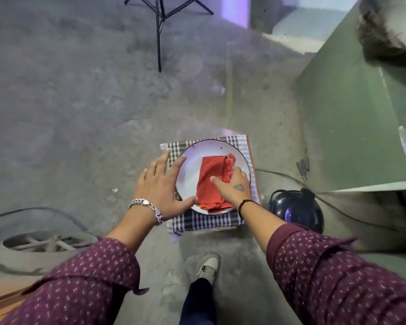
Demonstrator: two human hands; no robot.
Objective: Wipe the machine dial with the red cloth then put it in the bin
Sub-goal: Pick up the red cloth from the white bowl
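Head cam view, looking straight down at my own arms. One red cloth (pixel 211 181), folded, lying in one white bowl (pixel 192 160) with a dark rim. That bowl sits on one checkered towel (pixel 204 221), which covers a small low table (pixel 253 160), just the wooden edge showing on the right.

Two hands in the shot. My left hand (pixel 161 184) is flat on the bowl's left rim, fingers (pixel 178 164) spread wide, thumb touching the near corner of the cloth, not gripping anything. One chunky silver bracelet (pixel 148 207) on that wrist. My right hand (pixel 232 186) is on top of the cloth, fingers curled down and bunching up its far right edge, so pinching the fabric. One thin black band (pixel 245 206) on that wrist.

One shoe (pixel 209 265) of mine visible below.

The floor (pixel 80 102) is rough, dusty grey concrete. One black tripod (pixel 159 24) stands up top, one green machine body (pixel 352 109) on the right, one round dark glossy thing (pixel 298 207) just beside the table, and one dusty old wheel (pixel 42 247) lying flat on the left. A couple of cables run across the floor.
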